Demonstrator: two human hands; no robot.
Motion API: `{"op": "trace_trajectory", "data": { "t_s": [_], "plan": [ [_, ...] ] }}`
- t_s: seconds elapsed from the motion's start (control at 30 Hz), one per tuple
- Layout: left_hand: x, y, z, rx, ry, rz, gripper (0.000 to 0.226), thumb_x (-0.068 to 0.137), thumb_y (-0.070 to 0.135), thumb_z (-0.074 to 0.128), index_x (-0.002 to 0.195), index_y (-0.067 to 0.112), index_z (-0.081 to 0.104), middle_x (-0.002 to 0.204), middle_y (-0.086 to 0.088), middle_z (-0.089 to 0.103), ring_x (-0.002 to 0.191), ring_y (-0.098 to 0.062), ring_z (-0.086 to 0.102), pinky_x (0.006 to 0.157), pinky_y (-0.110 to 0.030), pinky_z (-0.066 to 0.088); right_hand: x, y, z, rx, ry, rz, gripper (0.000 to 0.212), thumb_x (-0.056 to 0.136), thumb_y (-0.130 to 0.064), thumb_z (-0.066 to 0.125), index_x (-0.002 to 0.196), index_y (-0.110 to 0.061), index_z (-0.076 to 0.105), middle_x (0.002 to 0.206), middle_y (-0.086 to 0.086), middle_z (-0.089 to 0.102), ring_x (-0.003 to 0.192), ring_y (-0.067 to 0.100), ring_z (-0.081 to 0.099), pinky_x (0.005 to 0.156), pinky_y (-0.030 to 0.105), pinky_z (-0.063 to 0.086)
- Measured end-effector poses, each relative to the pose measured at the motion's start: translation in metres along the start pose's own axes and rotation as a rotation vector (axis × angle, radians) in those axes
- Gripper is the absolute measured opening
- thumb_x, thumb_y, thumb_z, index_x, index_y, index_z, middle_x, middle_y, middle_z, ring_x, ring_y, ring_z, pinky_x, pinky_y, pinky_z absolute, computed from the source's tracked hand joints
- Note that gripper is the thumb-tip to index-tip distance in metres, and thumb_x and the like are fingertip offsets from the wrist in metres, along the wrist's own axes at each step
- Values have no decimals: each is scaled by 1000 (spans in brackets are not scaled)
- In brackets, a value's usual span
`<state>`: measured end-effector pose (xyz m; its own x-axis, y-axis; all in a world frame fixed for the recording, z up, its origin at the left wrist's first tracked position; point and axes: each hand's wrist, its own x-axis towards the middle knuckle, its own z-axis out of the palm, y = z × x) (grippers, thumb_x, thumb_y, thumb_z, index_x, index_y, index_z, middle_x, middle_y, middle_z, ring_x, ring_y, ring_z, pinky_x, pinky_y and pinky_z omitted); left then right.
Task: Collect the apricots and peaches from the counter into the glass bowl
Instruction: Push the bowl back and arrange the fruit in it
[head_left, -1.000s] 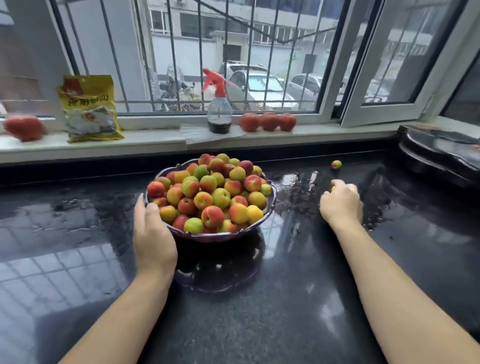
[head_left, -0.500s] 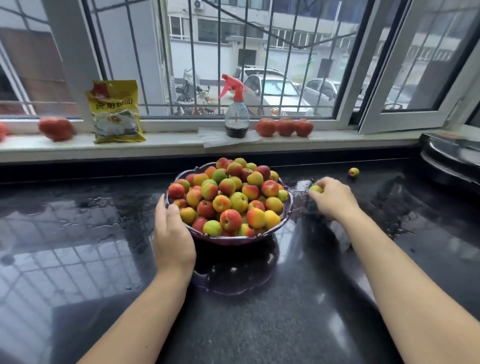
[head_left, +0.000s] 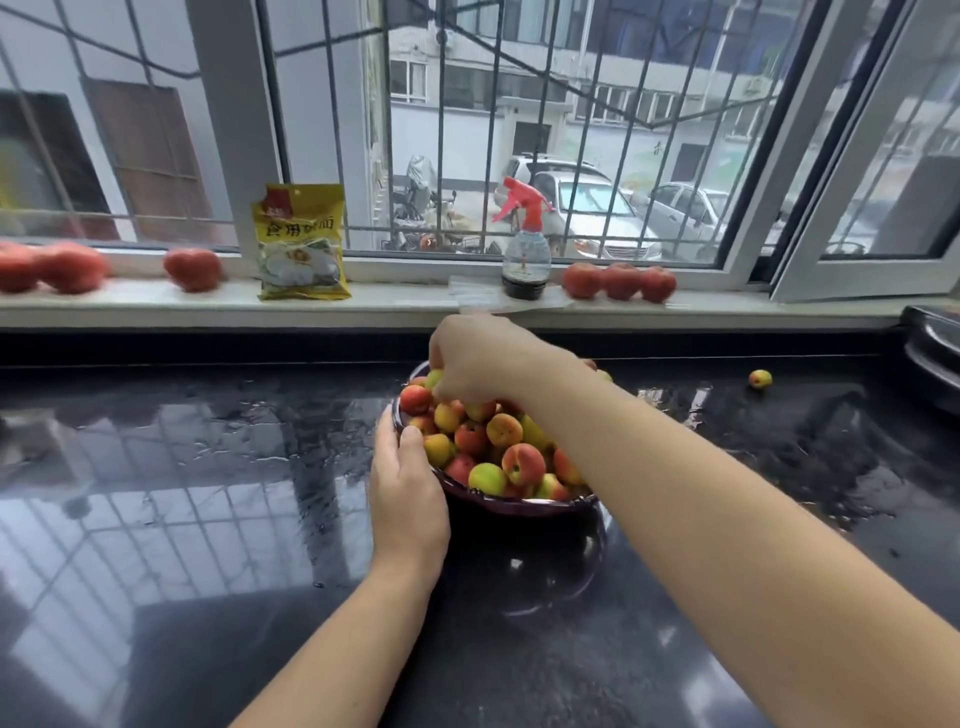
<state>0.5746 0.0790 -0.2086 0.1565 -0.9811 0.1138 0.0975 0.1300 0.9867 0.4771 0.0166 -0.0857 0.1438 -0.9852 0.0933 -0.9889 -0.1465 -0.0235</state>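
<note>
- Right hand (head_left: 480, 358) hovers over the heaped glass bowl (head_left: 519, 503), fingers curled down around a greenish apricot (head_left: 434, 378); release not yet evident.
- Left hand (head_left: 408, 488) rests against the bowl's near-left rim, fingers extended.
- Risk: the pile stands above the rim (fruit could roll off onto the wet counter (head_left: 208, 519)).
- One stray apricot (head_left: 760, 379) lies far right; open counter lies between it and the bowl.

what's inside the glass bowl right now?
The glass bowl is heaped with red, yellow and green fruit. The right hand reaches over the far side, covering the fruit there; the bowl's bottom is buried under the pile.
</note>
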Motion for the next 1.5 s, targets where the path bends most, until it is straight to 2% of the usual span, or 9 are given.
{"op": "trace_trajectory", "data": {
  "t_s": [0.13, 0.23, 0.37, 0.5, 0.63, 0.77, 1.1, 1.27, 1.5],
  "plan": [
    [1, -3, 1, 37, 8, 6, 42, 114, 32, 34, 153, 33, 50, 143, 8, 60, 129, -9, 55, 106, -25, 45, -7, 10, -7, 111, 51, 17, 34, 85, -32, 71, 116, -18, 73, 107, 2, 73, 96, 24, 67, 85, 37, 58],
    [-5, 3, 1, 105, 44, 33, 50, 115, 31, 35, 165, 28, 32, 169, 3, 31, 153, -11, 30, 122, -25, 26, -31, 34, -9, 358, 310, 82, 26, 92, -33, 65, 109, -17, 75, 106, 3, 74, 97, 21, 67, 89, 38, 55],
    [-34, 29, 0, 335, 24, 633, 51, 107, 22, 42, 157, 13, 44, 163, -4, 40, 153, -14, 34, 125, -25, 27, -73, 101, 4, 426, 575, 319, 21, 94, -25, 57, 97, -20, 77, 97, 1, 75, 91, 20, 67, 85, 35, 54],
    [-84, 50, 59, 374, -531, 985, 38, 100, 13, 48, 131, 5, 70, 132, -6, 69, 124, -16, 63, 107, -22, 46, -118, 193, 28, 310, 479, 583, 22, 93, -21, 54, 96, -22, 75, 104, 4, 74, 101, 27, 65, 83, 32, 48],
    [-114, 20, 169, 797, -954, 888, 54, 94, 33, 31, 124, 8, 68, 122, -10, 68, 114, -31, 63, 98, -40, 50, -153, 270, 48, 194, 334, 749, 24, 89, -18, 51, 100, -25, 71, 116, 8, 68, 109, 35, 62, 88, 37, 47],
    [-71, -35, 239, 1181, -904, 739, 78, 86, 52, 11, 134, 16, 60, 139, -12, 59, 133, -35, 49, 114, -46, 36, -160, 333, 62, 124, 281, 841, 31, 93, -20, 48, 119, -23, 66, 127, 9, 61, 113, 39, 60, 88, 40, 48],
    [-61, -50, 250, 1248, -871, 675, 65, 95, 54, 19, 145, 24, 47, 152, 1, 41, 146, -24, 29, 125, -42, 20, -80, 429, 92, 44, 115, 870, 47, 101, -35, 48, 146, -26, 41, 144, 15, 43, 124, 42, 52, 92, 43, 45],
    [-58, -51, 250, 1204, -892, 668, 66, 95, 53, 20, 148, 25, 46, 155, 0, 39, 149, -23, 26, 126, -43, 18, -68, 418, 95, 31, 137, 808, 33, 93, -19, 53, 126, -22, 61, 133, 12, 58, 118, 39, 57, 89, 39, 48],
    [-68, -39, 242, 1151, -891, 538, 43, 103, 39, 36, 123, 11, 61, 131, -16, 57, 129, -38, 48, 110, -47, 37, -105, 281, 20, 627, 308, 525, 31, 90, -33, 70, 116, -18, 62, 111, 3, 68, 91, 21, 64, 72, 32, 53]
  ]
}}
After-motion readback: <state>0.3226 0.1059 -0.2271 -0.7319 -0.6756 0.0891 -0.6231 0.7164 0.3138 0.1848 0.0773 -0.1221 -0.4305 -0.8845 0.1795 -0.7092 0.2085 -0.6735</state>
